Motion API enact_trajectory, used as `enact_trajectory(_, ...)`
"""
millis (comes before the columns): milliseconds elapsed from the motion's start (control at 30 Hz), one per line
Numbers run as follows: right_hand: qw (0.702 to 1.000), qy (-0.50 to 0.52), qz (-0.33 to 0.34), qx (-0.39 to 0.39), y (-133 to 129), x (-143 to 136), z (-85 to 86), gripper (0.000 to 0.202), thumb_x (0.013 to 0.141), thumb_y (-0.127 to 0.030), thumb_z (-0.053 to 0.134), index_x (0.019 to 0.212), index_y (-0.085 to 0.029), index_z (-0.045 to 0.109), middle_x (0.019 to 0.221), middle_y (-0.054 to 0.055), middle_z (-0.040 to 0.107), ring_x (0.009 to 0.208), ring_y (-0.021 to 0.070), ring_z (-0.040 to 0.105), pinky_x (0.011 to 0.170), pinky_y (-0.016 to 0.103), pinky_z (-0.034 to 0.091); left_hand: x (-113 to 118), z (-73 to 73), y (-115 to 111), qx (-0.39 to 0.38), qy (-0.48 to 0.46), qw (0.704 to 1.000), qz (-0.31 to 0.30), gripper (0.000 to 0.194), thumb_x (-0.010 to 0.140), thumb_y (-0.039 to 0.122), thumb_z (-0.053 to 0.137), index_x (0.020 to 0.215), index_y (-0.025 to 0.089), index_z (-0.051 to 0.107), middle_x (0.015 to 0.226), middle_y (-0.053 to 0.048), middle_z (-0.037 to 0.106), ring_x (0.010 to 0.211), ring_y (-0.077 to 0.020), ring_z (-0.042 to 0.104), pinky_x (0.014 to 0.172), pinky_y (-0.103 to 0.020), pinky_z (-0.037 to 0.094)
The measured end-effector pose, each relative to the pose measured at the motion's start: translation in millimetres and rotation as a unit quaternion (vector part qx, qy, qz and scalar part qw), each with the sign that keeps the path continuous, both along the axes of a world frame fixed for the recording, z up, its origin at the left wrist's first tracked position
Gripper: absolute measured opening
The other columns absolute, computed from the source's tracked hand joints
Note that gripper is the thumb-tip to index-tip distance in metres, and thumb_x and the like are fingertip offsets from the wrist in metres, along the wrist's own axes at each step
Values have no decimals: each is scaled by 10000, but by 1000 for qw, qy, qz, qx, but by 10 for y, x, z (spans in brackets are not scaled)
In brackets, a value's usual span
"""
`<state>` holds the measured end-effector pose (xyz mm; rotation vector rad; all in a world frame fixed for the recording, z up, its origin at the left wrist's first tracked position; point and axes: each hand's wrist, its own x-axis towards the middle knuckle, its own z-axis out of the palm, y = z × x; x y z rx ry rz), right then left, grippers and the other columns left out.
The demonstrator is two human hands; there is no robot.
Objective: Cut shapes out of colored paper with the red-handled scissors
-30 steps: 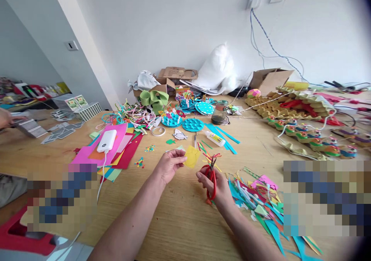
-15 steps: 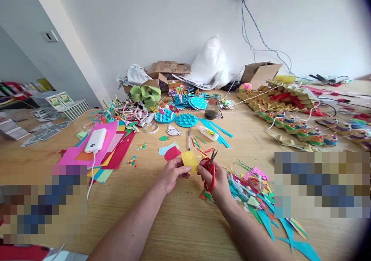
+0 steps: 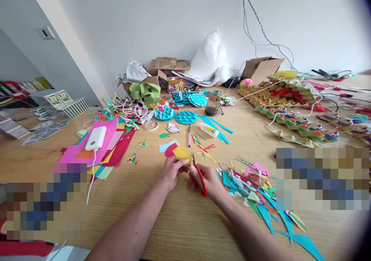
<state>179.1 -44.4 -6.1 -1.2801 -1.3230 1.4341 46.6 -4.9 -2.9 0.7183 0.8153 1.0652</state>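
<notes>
My left hand (image 3: 173, 171) pinches a small piece of yellow paper (image 3: 182, 153) between thumb and fingers. Faint drawn lines show on the paper. My right hand (image 3: 204, 179) is closed on red-handled scissors (image 3: 204, 183), whose dark blades (image 3: 194, 159) point up and away at the paper's right edge. Whether the blades touch the paper I cannot tell. Just beyond my left hand lie a red paper piece (image 3: 170, 149) and a light blue one (image 3: 162, 147). A fish cutout (image 3: 173, 127) and a pen (image 3: 189, 136) lie farther off.
Colourful paper scraps (image 3: 261, 199) spread to the right. Coloured sheets bear a white power bank (image 3: 96, 138) at the left. A glue bottle (image 3: 209, 130), blue discs (image 3: 186, 117), a glass jar (image 3: 213, 103) and painted egg cartons (image 3: 301, 124) stand farther back.
The scissors have swung from upright beside the paper to its right edge, and my right hand has moved left. My left hand has shifted the yellow paper slightly left and tilted it.
</notes>
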Motion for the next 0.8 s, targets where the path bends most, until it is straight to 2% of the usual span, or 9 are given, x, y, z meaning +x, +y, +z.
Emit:
enact_trajectory(200,1000,-26,4,-15,2,8,35,443,763,-592,574,693,-158,521,526,-10,582,428,113,551,376,179,367,3,-25,19,-16,5,999,41,218,538,266,808,647,128,680,604,-16,633,540,-94,545,547,-225,410)
enact_trajectory(433,999,-32,16,-21,-10,-11,48,434,764,-575,578,658,-162,499,512,-16,575,425,106,556,378,167,363,8,-44,25,9,26,997,68,316,655,373,736,842,119,722,606,-22,621,518,-79,519,524,-209,394)
enact_trajectory(600,999,-28,20,-25,-4,-11,33,445,753,-591,579,661,-162,503,517,-8,600,412,106,553,372,172,364,29,-43,13,30,36,998,49,250,666,356,732,762,127,714,663,-27,639,538,-77,523,550,-212,410)
enact_trajectory(800,998,-30,23,-42,8,-6,23,468,744,-611,577,642,-162,501,510,-8,598,386,95,531,345,162,335,36,-17,2,14,16,999,38,336,637,383,750,822,105,711,718,-57,665,603,-105,563,605,-228,447)
